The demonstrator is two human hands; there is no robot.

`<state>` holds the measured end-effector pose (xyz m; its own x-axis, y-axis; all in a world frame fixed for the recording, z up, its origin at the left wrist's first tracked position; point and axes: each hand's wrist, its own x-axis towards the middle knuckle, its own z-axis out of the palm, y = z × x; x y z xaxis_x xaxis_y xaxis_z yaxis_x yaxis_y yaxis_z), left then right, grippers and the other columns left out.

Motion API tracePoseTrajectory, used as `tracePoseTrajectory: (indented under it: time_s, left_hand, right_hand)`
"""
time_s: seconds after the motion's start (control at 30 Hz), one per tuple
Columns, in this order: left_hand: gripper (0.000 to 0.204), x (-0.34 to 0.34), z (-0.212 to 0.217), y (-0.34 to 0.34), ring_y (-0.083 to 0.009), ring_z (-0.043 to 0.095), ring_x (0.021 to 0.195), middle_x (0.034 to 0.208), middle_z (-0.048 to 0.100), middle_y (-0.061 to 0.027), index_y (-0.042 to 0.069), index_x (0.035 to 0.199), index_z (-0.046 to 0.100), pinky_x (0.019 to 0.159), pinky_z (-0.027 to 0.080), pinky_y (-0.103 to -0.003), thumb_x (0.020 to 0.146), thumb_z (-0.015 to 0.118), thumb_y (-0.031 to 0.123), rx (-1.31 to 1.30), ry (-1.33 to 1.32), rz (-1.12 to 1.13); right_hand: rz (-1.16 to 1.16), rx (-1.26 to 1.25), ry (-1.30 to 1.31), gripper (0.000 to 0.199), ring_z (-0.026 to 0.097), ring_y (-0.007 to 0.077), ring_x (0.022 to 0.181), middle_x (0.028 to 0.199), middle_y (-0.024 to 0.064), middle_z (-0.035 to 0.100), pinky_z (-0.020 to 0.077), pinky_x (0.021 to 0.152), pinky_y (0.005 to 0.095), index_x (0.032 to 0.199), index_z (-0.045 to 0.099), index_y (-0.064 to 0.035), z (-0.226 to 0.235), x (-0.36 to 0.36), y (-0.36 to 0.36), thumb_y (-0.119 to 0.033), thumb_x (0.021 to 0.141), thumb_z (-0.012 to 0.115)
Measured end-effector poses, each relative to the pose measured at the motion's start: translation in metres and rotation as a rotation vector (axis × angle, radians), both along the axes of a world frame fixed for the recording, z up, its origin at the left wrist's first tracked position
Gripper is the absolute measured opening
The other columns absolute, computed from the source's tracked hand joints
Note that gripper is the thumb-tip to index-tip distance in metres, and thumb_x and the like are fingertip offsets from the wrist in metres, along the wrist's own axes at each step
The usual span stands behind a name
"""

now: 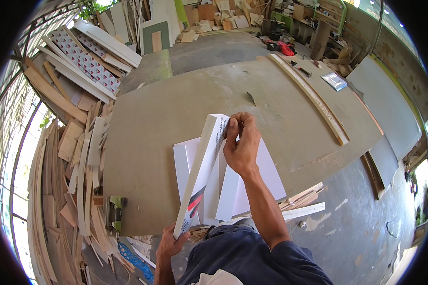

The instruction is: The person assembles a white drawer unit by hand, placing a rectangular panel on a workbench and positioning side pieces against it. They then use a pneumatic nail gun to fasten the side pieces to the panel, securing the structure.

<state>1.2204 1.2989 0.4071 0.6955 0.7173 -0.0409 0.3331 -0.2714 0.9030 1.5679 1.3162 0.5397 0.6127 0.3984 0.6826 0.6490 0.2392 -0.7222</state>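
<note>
Right hand pinched white strip at 1 o'clock end, left hand gripped 7 o'clock end — slack pinch could've dropped it onto panels.

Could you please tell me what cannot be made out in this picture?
Head view: some fingers of the left hand, hidden by the white strip.
Head view: part of the white panel, covered by that strip and the right hand.
Head view: what the dark object on the table is; too small to tell.
</note>
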Motion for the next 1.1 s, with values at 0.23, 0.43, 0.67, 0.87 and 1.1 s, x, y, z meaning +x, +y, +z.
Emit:
tracePoseTrajectory:
  time_s: [0.23, 0.43, 0.67, 0.87, 1.1]
  left_hand:
    - [0.05, -0.011, -0.029, -0.007, -0.0212, 0.061, 0.071, 0.081, 0.066, -0.0147, -0.007, 0.103, 0.066, 0.065, 0.049, -0.038, 0.095, 0.068, 0.043, -0.026, -0.08, 0.083]
    - [0.055, -0.027, -0.038, -0.011, -0.0283, 0.062, 0.092, 0.093, 0.068, -0.0205, -0.007, 0.109, 0.068, 0.085, 0.048, -0.044, 0.096, 0.065, 0.046, -0.001, -0.015, 0.164]
    - [0.054, -0.035, -0.046, -0.016, -0.028, 0.061, 0.096, 0.098, 0.069, -0.02, -0.008, 0.11, 0.067, 0.088, 0.048, -0.044, 0.094, 0.064, 0.044, -0.114, -0.095, 0.215]
    - [0.056, -0.032, -0.029, -0.025, -0.0202, 0.06, 0.08, 0.087, 0.069, -0.0156, -0.009, 0.107, 0.065, 0.075, 0.05, -0.04, 0.097, 0.057, 0.046, -0.086, -0.161, 0.22]
    - [0.064, -0.021, -0.012, -0.036, -0.0201, 0.06, 0.077, 0.082, 0.067, -0.0147, -0.008, 0.102, 0.064, 0.07, 0.048, -0.041, 0.102, 0.048, 0.054, 0.061, -0.187, 0.401]
  right_hand:
    - [0.008, 0.015, -0.09, 0.013, 0.054, 0.0299, 0.057, 0.076, 0.0124, 0.058, 0.046, 0.055, 0.0391, 0.099, 0.042, -0.0003, -0.008, -0.025, 0.011, 0.002, 0.096, 0.055]
    - [0.229, 0.099, -0.104, 0.01, 0.05, 0.0228, 0.07, 0.084, 0.0117, 0.053, 0.0437, 0.064, 0.0357, 0.102, 0.045, -0.0006, -0.02, -0.044, 0.012, -0.002, 0.098, 0.054]
    - [0.28, 0.346, 0.094, 0.027, 0.051, 0.0208, 0.091, 0.108, 0.0123, 0.055, 0.0442, 0.077, 0.0338, 0.11, 0.059, -0.0005, -0.002, -0.057, 0.039, -0.012, 0.091, 0.075]
    - [0.122, 0.356, -0.06, 0.021, 0.06, 0.0251, 0.094, 0.099, 0.0105, 0.064, 0.0511, 0.075, 0.0375, 0.102, 0.064, -0.0023, -0.008, -0.081, 0.072, 0.012, 0.087, 0.07]
    - [0.108, 0.292, -0.218, 0.025, 0.058, 0.0276, 0.099, 0.104, 0.0092, 0.066, 0.0378, 0.088, 0.0393, 0.099, 0.06, -0.0057, 0.004, -0.101, 0.083, 0.014, 0.085, 0.064]
